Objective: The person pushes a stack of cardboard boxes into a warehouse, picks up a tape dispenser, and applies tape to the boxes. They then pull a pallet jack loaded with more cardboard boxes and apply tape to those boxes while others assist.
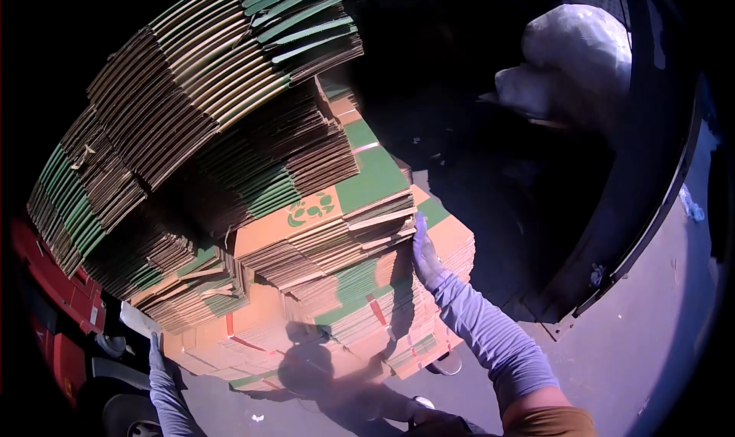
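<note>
A tall stack of flattened cardboard boxes (pixel 306 284), brown with green bands and red tape, leans in front of me. My right hand (pixel 426 255), in a lilac glove and sleeve, lies flat with fingers up against the right side of the stack's middle layers. My left hand (pixel 158 360), gloved the same way, rests against the lower left corner of the stack. Neither hand grasps a single sheet; both press on the pile's edges.
More bundles of flattened cardboard (pixel 191 77) fan out above and to the left. A red vehicle part (pixel 53 299) sits at the left edge. A white filled sack (pixel 574 62) lies in a dark opening at the upper right, beside a dark door frame (pixel 651 207). Grey ground (pixel 651 337) spreads lower right.
</note>
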A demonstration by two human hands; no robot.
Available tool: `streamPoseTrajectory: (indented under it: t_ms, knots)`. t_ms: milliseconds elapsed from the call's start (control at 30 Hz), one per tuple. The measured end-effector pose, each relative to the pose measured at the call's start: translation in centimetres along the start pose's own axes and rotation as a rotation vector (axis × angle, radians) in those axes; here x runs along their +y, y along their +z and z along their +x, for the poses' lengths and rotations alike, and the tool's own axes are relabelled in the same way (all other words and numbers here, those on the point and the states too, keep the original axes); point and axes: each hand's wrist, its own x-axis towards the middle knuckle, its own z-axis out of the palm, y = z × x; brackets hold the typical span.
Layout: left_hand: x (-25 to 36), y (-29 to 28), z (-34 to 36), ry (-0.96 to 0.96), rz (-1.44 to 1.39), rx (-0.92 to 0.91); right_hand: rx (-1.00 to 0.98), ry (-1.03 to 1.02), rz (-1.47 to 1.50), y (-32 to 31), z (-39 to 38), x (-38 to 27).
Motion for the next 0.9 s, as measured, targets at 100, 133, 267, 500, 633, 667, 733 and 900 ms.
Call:
streamPoseTrajectory:
  t_ms: [100,133,267,500,633,667,733,900]
  knots:
    - [-0.9,-11.0,2.7,0.132,0.141,0.130,-0.125,0.045,0.088,1.2,1.3,2.3]
    - [0.0,-13.3,1.7,0.126,0.263,0.237,-0.111,0.027,0.042,1.6,1.3,2.9]
    - [-1.4,-10.0,2.0,0.114,0.475,0.391,-0.137,-0.003,-0.159,0.0,2.4,4.2]
    - [-0.1,-5.6,1.9,0.231,0.424,0.205,-0.264,0.243,-0.028,-2.1,2.9,1.9]
    - [-1.3,-9.2,1.9,0.228,0.504,0.399,-0.286,0.262,0.004,-0.8,2.4,0.8]
    - [-1.8,-8.4,2.4,0.245,0.503,0.442,-0.297,0.283,-0.011,-1.9,2.9,1.5]
    - [-1.7,-9.4,1.5,0.255,0.572,0.531,-0.289,0.381,0.023,-1.6,2.7,1.5]
    - [-1.4,-3.5,-0.2,0.199,0.685,0.562,-0.215,0.209,-0.058,-2.1,2.2,3.3]
